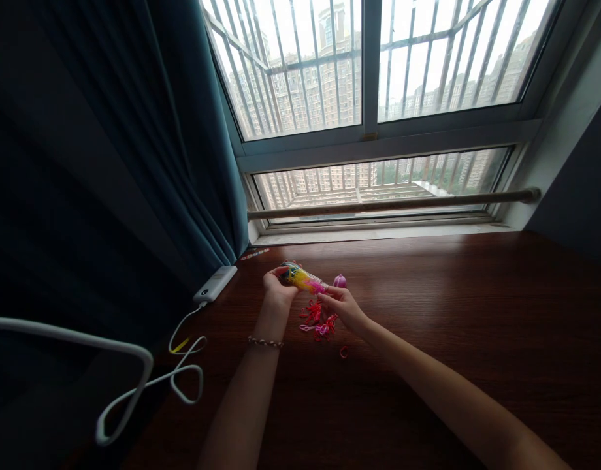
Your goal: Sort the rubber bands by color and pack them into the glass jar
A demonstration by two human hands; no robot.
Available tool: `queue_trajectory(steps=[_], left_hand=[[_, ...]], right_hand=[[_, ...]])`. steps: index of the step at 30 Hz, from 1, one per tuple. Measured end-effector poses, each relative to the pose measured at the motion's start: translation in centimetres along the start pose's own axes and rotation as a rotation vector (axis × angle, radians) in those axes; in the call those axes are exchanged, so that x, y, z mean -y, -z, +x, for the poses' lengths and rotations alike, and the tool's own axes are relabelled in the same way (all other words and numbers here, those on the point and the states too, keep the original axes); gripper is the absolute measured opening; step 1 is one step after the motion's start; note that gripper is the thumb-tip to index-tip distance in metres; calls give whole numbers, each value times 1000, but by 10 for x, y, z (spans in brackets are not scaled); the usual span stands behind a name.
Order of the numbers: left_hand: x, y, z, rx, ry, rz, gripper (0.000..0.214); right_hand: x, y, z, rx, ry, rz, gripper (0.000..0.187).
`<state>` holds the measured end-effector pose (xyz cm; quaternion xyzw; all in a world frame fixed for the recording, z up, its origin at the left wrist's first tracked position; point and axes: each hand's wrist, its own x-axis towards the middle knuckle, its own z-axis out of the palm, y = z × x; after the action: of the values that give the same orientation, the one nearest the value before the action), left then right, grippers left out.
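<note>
My left hand [277, 286] is wrapped around the wide end of a clear plastic container of small rubber bands [300, 279], coloured dark green, yellow and pink from left to right. The container lies tilted in the air, its narrow end pointing right and slightly down. At that narrow end, my right hand [343, 304] has thumb and fingers closed together; what they pinch is too small to make out. Loose red and pink rubber bands [322, 329] lie in a pile on the table below. Just behind the right hand stands a shiny purple-pink cap-like piece [340, 281].
The dark brown wooden tabletop [452, 294] reaches the window ledge. One single red band [343, 352] lies nearer me. On the left are a white power bank-like device [215, 285] and its looped white cable [187, 384]. A blue curtain [193, 163] hangs beside the barred window.
</note>
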<state>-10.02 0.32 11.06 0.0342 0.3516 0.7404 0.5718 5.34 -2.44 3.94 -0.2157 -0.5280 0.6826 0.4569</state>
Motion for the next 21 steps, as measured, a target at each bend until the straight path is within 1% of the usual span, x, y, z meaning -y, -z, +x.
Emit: queue_trajectory(steps=[4,9,12,15,18,20,21], left_hand=[[3,0,2,-44,41,18,20],[1,2,6,-59,13,17,22],[-9,3,9,-59,-37,7,24],[-21,5,11,-76,-70,7,26],[-29,4,10,-78,-48,42,28],[-31,3,7,-67,-29,56,30],[-32,2,6,-61,-24,55,30]], right_hand=[[3,-5,-1,-151,32,-74,32],[-2,-2,-2,-272,51,-171,31],[-11,2,-3,-279,80,-278,30],[-24,6,-3,-242,118,-506,24],[-33,11,-3,-210,138,-721,16],[-36,13,-4,-206,138,-766,15],[-36,13,-5,-205,139,-774,18]])
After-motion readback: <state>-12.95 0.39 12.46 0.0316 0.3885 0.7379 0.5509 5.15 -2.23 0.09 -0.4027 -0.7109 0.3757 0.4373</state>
